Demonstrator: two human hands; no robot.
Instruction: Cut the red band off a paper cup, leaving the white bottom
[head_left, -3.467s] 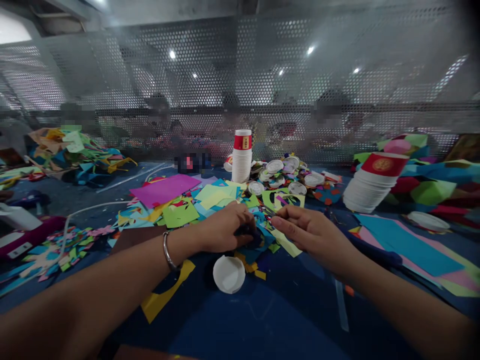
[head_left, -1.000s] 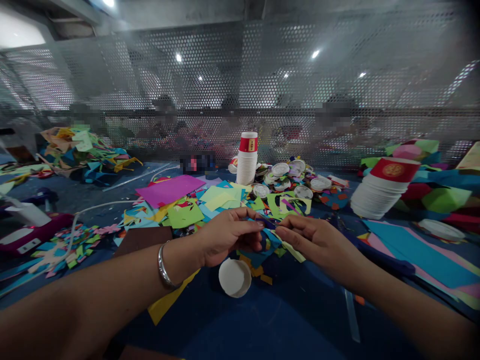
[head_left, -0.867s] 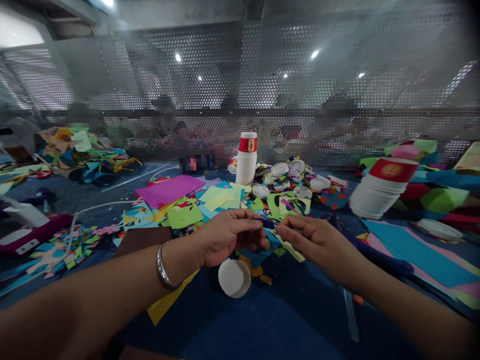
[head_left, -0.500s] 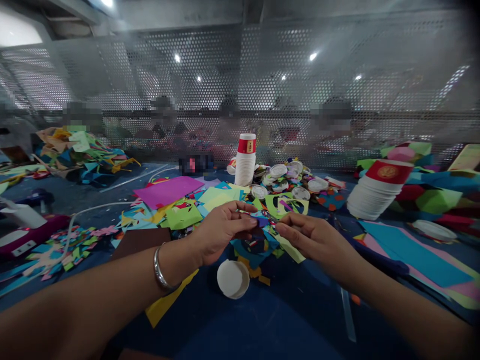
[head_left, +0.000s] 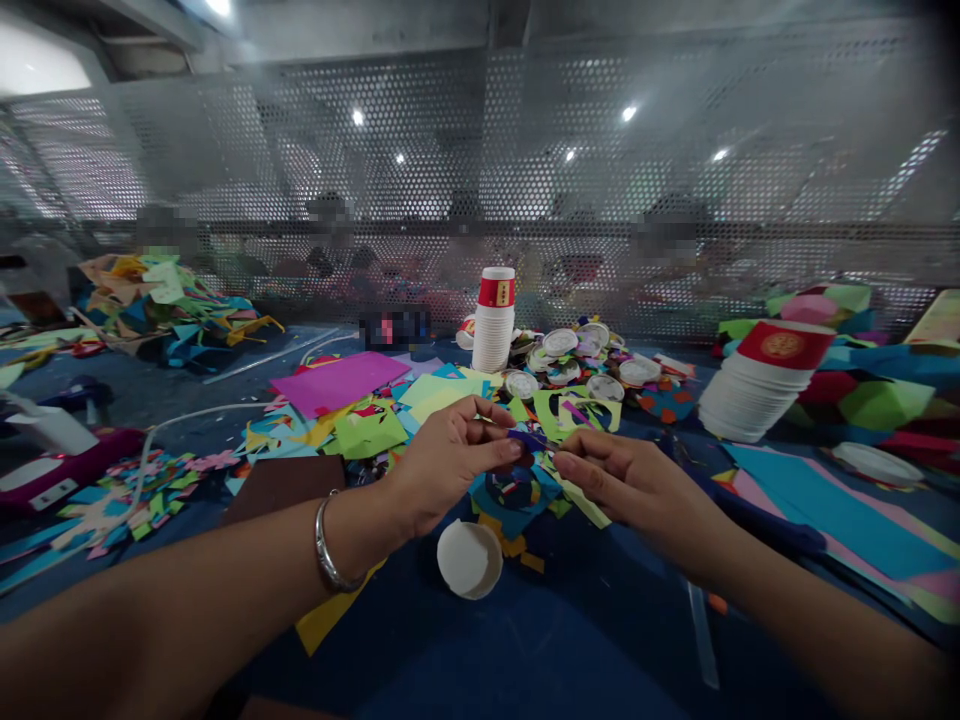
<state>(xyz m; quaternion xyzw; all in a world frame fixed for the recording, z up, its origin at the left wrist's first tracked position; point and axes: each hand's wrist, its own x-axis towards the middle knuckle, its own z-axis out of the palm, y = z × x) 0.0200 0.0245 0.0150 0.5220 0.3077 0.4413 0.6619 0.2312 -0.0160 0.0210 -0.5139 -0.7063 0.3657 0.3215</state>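
My left hand, with a silver bangle on the wrist, pinches a small blue-purple piece of paper between thumb and fingers. Just to the right of it, my right hand is closed, its fingertips at the paper's edge. Something thin shows between those fingertips, too small to make out. Below both hands a white paper cup lies with its round opening facing me. A teal paper scrap with cut-outs lies under the fingers.
Stacked cups stand at the back, and another stack leans at the right. Coloured sheets lie right, a magenta sheet left of centre. A power strip with a white cable sits left. A perforated screen closes the back.
The blue-purple paper has turned slightly between my fingers and shows a narrower face. Both hands stay close together; the whole view has shifted a little.
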